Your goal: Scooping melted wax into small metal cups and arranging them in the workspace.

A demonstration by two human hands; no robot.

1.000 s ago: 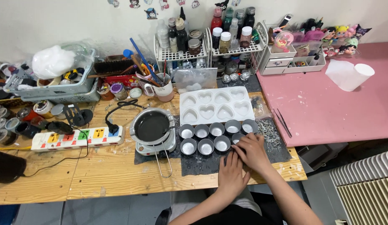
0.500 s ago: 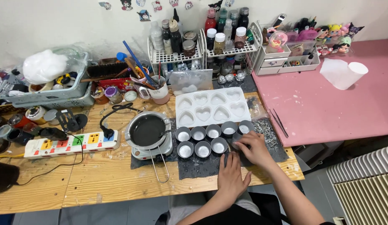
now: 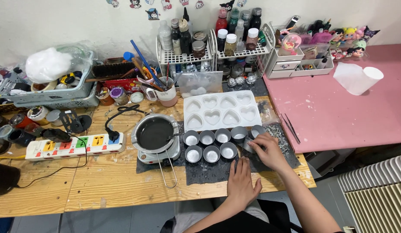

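right hand [image 3: 269, 152] has a small round metal tin [image 3: 248, 146] pinched btw thumb and fingers [image 3: 257, 140], at the right end of the front row of tins, on or just above the dark mat [image 3: 209, 169]. can't tell if it's lifted clear or resting. left hand [image 3: 241, 184] lies flat, palm down, fingers together and holding nothing, on the mat's front edge just below the tins.

other tins [image 3: 211, 144] sit in two rows w/ open tops up, touching or nearly touching, btw the small hotplate w/ melting pot [image 3: 156, 134] on the left and a scatter of small metal bits [image 3: 280, 133] on the right. white heart-shaped mould tray [image 3: 222, 110] just behind them. wooden counter [image 3: 105, 181] carries it all; pink table [image 3: 338, 112] off to the right w/ a white cup [image 3: 360, 77] lying on its side. power strip [image 3: 71, 146] far left.

handling, by the look of it: tin is thin-walled, light, stiff but prob. dents if squeezed hard. smooth metal, so a bit slippery. looks empty, though inside isn't clear. best hold seems across the rim or side wall w/ thumb opposite two fingers, as now. neighbours are close, so gripping from above and the outer side likely avoids knocking them. pot beside may be hot; can't tell.
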